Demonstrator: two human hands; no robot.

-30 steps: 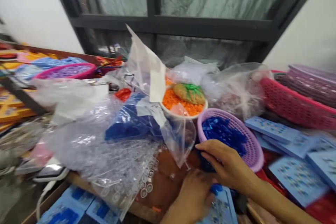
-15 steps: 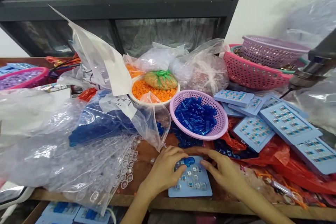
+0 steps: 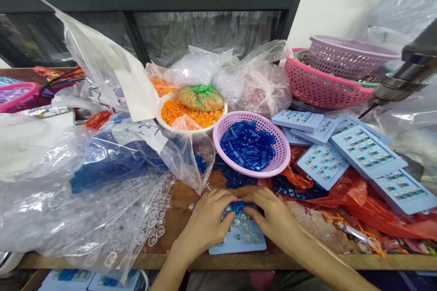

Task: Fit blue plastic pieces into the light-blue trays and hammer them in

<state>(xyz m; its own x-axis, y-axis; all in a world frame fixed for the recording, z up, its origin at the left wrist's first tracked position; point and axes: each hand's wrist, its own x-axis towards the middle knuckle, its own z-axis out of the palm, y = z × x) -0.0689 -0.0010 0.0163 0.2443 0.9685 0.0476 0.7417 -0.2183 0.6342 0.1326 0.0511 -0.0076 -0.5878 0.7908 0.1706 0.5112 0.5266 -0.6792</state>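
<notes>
A light blue tray (image 3: 238, 246) with small clear and metallic parts lies at the table's front edge. At its top sits a blue translucent piece (image 3: 238, 207), touched from both sides. My left hand (image 3: 211, 218) curves over the tray's left side, fingertips on the blue piece. From the right, my right hand (image 3: 269, 213) reaches over the tray's upper right corner, thumb and fingers closed in on the same piece. Behind the hands stands a purple basket (image 3: 286, 150) full of blue pieces (image 3: 247, 145).
Bags of clear rings (image 3: 102, 218) cover the left. Behind are a bowl of orange parts (image 3: 191, 116) and a pink basket (image 3: 324, 88). Filled blue trays (image 3: 368, 152) pile up at the right, below a drill-like tool (image 3: 392, 86). Red plastic (image 3: 358, 195) lies beneath them.
My right hand has moved left and inward over the tray, onto the blue piece. My left hand stays at the tray's left side. The whole view has shifted slightly.
</notes>
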